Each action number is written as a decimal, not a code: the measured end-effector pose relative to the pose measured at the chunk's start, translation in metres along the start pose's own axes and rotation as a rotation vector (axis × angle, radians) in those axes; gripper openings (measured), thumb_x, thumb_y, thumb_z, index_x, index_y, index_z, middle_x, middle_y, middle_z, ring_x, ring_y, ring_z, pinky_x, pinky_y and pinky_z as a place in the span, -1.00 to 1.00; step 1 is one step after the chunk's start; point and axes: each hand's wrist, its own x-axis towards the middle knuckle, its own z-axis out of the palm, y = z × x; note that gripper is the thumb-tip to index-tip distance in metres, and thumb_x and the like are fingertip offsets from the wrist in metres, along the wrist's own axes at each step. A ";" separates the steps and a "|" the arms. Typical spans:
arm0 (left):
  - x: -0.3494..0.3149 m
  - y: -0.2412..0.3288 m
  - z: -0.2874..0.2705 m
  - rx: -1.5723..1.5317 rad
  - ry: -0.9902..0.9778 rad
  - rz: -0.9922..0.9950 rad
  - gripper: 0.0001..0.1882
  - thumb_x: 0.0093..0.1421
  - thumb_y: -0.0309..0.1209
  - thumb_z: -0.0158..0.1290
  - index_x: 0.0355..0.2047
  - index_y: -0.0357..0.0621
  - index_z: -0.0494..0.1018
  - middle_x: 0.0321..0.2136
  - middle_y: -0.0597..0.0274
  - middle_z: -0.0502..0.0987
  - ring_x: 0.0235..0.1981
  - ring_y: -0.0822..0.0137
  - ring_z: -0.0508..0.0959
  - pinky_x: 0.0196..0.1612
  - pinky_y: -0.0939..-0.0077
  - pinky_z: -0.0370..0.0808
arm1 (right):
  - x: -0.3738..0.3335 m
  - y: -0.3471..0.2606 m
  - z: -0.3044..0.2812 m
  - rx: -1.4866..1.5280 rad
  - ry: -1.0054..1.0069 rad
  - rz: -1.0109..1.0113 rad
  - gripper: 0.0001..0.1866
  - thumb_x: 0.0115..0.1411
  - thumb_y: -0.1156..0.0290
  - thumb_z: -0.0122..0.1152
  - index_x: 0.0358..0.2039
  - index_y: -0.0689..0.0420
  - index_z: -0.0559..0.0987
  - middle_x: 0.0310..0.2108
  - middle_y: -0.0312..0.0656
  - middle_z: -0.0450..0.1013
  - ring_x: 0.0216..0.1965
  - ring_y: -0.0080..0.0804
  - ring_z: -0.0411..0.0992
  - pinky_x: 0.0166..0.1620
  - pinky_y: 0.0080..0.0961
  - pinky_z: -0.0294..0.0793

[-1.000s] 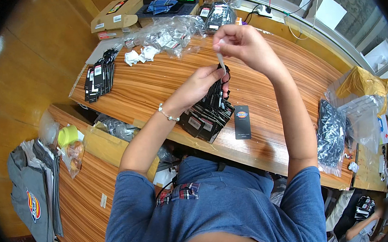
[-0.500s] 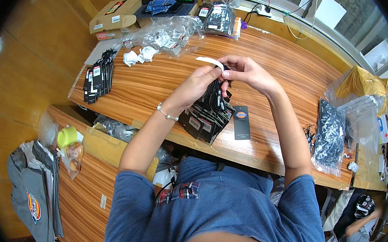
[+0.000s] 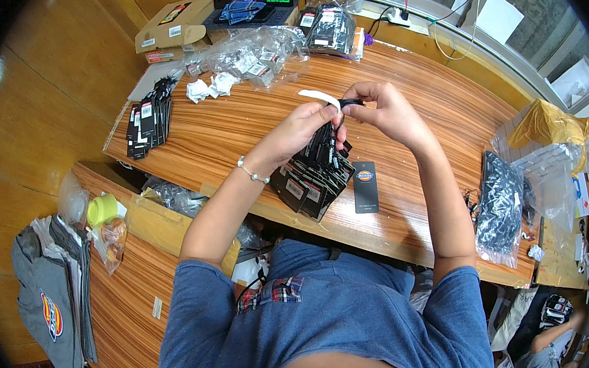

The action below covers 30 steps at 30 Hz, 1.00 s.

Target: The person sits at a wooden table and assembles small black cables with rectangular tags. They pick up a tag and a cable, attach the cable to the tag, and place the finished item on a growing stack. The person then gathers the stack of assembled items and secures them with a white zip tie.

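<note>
In front of me my left hand point(image 3: 303, 130) is closed around the black strings of a thick bunch of hang tags point(image 3: 312, 182), whose cards fan out below it over the table's near edge. A white strip point(image 3: 316, 95) curves out above that hand's thumb. My right hand point(image 3: 388, 111) pinches the black strings point(image 3: 350, 102) just beside it, thumb against forefinger. One single black tag point(image 3: 365, 188) with a coloured emblem lies flat below the right hand. How the strip and the strings meet is hidden by my fingers.
Another stack of black tags point(image 3: 150, 120) lies at the left of the wood-grain table point(image 3: 438, 127). Clear plastic bags point(image 3: 253, 53) and crumpled white paper point(image 3: 211, 88) are farther back. On the right sits a filled bag point(image 3: 499, 210). Folded grey garments point(image 3: 54, 299) are far left.
My right hand has shifted slightly right, drawing a dark loop of the strings out from the left hand. The left hand and the tag bunch stay nearly in place.
</note>
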 end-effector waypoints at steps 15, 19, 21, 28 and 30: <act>-0.003 0.000 -0.001 0.076 0.001 0.024 -0.73 0.26 -0.25 -0.23 -0.48 -0.16 0.27 -0.55 0.20 0.44 -0.48 0.40 0.47 -0.37 0.60 0.44 | -0.003 -0.006 0.008 0.100 -0.004 0.077 -0.83 0.00 0.53 0.16 -0.37 0.30 0.46 -0.48 -0.14 0.47 -0.38 -0.44 0.43 -0.26 -0.51 0.37; -0.001 0.000 0.001 0.097 0.001 0.024 -0.73 0.26 -0.25 -0.24 -0.48 -0.14 0.27 -0.56 0.22 0.44 -0.48 0.41 0.47 -0.36 0.60 0.44 | -0.003 -0.002 0.011 -0.008 0.046 -0.020 -0.82 0.01 0.54 0.12 -0.34 0.30 0.44 -0.44 -0.06 0.46 -0.35 -0.29 0.42 -0.22 -0.44 0.35; 0.001 -0.002 -0.004 0.077 -0.012 0.014 -0.74 0.26 -0.24 -0.23 -0.48 -0.13 0.27 -0.56 0.22 0.44 -0.48 0.42 0.47 -0.37 0.60 0.44 | -0.001 0.001 0.013 0.020 0.054 -0.064 -0.81 0.03 0.55 0.09 -0.31 0.30 0.43 -0.41 -0.05 0.46 -0.32 -0.28 0.42 -0.21 -0.44 0.35; 0.001 -0.001 -0.005 0.059 -0.017 -0.037 -0.73 0.26 -0.22 -0.22 -0.50 -0.11 0.26 -0.58 0.23 0.43 -0.49 0.41 0.47 -0.38 0.57 0.45 | 0.002 -0.006 0.011 0.343 -0.080 0.005 -0.77 0.10 0.60 -0.02 -0.19 0.28 0.41 -0.38 -0.14 0.46 -0.30 -0.47 0.43 -0.22 -0.58 0.38; 0.001 0.000 -0.005 0.051 -0.027 -0.022 -0.73 0.26 -0.22 -0.22 -0.50 -0.11 0.26 -0.58 0.24 0.43 -0.49 0.41 0.47 -0.38 0.57 0.45 | 0.001 -0.006 0.008 0.317 -0.137 0.059 -0.78 0.11 0.60 -0.02 -0.19 0.29 0.41 -0.40 -0.18 0.47 -0.33 -0.51 0.43 -0.25 -0.59 0.39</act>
